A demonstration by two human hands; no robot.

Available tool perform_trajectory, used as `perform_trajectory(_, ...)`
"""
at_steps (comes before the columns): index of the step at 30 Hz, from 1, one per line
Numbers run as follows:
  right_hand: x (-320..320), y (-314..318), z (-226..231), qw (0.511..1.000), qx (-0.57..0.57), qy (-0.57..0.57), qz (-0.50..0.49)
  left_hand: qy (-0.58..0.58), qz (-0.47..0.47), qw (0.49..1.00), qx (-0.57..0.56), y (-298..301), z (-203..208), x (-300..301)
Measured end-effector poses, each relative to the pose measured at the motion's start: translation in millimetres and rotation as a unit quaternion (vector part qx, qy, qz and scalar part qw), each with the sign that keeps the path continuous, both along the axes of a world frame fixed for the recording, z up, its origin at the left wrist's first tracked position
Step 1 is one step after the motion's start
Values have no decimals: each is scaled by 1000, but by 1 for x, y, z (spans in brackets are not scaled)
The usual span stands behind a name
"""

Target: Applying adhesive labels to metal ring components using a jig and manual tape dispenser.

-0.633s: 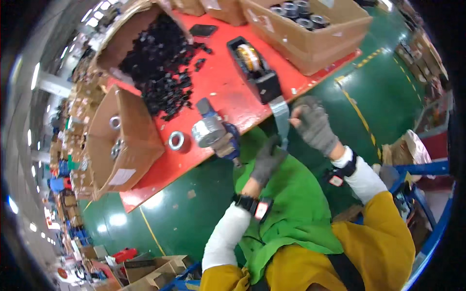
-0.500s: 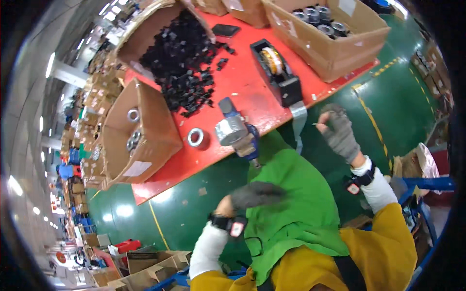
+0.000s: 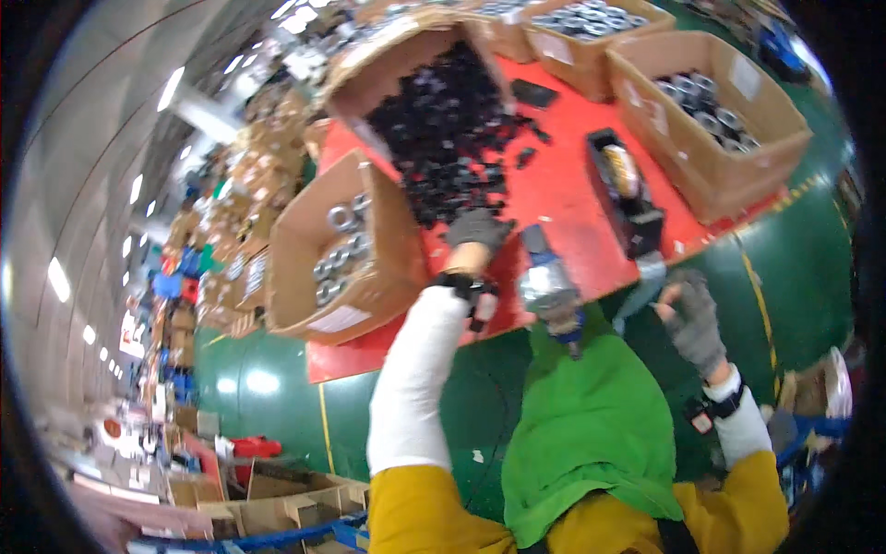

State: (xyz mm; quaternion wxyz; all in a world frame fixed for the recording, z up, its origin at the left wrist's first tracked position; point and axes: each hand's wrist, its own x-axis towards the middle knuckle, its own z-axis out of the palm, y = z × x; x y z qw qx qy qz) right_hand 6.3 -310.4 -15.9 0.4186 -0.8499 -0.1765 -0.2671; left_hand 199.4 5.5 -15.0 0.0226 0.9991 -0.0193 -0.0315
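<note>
My left hand (image 3: pixel 478 231), in a grey glove with bare fingertips, reaches onto the near edge of a heap of small black plastic parts (image 3: pixel 443 129). Its fingers blur into the dark parts, so whether one is gripped is unclear. Past the table's front edge, my right hand (image 3: pixel 694 321) hangs in a matching glove, thumb and forefinger pinched together; anything between them is too small to make out. A strip of clear tape (image 3: pixel 639 294) dangles beside it from a black tape dispenser (image 3: pixel 620 194). Between the hands, a blue clamp wrapped in silver (image 3: pixel 549 286) stands at the table edge.
Left of my arm stands a cardboard box (image 3: pixel 397 268) with several metal rings. Another ring-filled box (image 3: pixel 738 180) is at the right, and a third (image 3: pixel 577 66) behind. The black heap spills from a tipped carton (image 3: pixel 355 97) on the red table (image 3: pixel 554 185).
My left hand has moved from above the green apron forward to the black parts. The view has shifted, and the silver ring on the table is now hidden. My right hand stays pinched near the tape.
</note>
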Motion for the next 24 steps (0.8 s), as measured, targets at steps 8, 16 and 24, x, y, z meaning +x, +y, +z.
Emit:
perform_trajectory(8, -3, -17, -17, 986, 45, 162, -8, -121, -84, 979, -141, 13, 30, -18)
perform_trajectory(16, 21, 39, 63, 949, 135, 67, 278, -65, -251, 805, -534, 37, 93, -124)
perform_trajectory(24, 0, 100, 105, 912, 91, 53, 396, 231, -133, 761, -592, 6, 105, -195)
